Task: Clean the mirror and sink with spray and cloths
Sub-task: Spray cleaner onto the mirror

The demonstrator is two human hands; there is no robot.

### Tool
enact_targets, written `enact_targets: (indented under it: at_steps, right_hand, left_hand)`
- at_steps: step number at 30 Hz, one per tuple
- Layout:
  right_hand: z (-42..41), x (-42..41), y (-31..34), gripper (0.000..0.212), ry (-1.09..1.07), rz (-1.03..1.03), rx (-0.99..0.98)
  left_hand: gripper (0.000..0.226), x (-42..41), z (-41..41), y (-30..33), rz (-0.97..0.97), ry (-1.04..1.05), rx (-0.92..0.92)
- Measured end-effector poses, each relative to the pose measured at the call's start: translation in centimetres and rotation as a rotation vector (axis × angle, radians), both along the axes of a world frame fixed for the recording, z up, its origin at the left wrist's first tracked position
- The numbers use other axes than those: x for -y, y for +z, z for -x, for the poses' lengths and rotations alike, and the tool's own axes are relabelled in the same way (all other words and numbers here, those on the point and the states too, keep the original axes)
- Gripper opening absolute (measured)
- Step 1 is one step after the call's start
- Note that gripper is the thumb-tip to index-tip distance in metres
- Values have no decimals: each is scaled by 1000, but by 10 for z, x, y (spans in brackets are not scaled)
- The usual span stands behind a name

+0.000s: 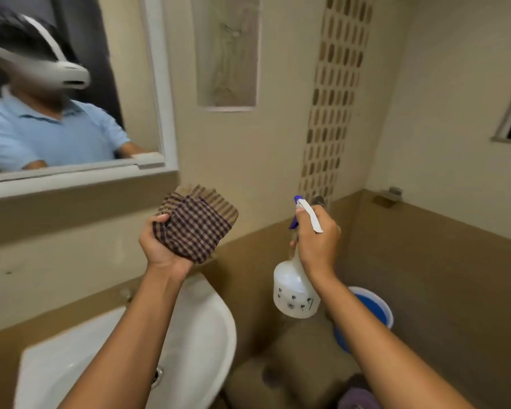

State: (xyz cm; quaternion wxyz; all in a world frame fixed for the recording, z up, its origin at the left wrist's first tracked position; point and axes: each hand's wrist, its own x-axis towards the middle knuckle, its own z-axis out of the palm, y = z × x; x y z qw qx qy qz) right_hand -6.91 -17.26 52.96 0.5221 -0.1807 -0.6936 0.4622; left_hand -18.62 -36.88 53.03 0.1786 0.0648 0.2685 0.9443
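While both hands grip their tools, cleaning can begin
Left hand point(163, 246) bunches the soft, limp cloth point(196, 224); right hand point(317, 239) wraps the light spray bottle point(292, 287) at its neck

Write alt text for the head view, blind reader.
A person's left hand holds a folded checked cloth and the right hand grips a white spray bottle, both raised above a white sink. A framed mirror hangs upper left.
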Motion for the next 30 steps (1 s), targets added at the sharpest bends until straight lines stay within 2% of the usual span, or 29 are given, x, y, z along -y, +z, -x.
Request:
enact_targets:
  at_steps: [12,13,17,20,23,26,30]
  right_hand:
    - [-85,-126,-112,33,-233,-14,192]
    - [-93,-134,-124,33,-242,3,206]
    - [-129,-155,-169,30,-318,91,336]
    - [-157,-171,-212,22,-423,127,457]
    - [-183,-180,-255,19,-517,225,588]
    - [-202,-183,-289,14,-599,320,692]
    - [-213,-179,-328,16,-692,486,743]
  left_hand:
    - [27,-170,-44,-86,111,-273,151]
    - [29,-182,-47,-95,123,-294,161]
    - [61,-220,-63,-138,100,-475,157]
    - [57,-245,-75,-169,70,-587,189]
    - [63,-268,-80,-200,129,-678,243]
    - [47,-288,-86,-228,183,-762,279]
    - [40,-314,-93,-250,284,-877,284]
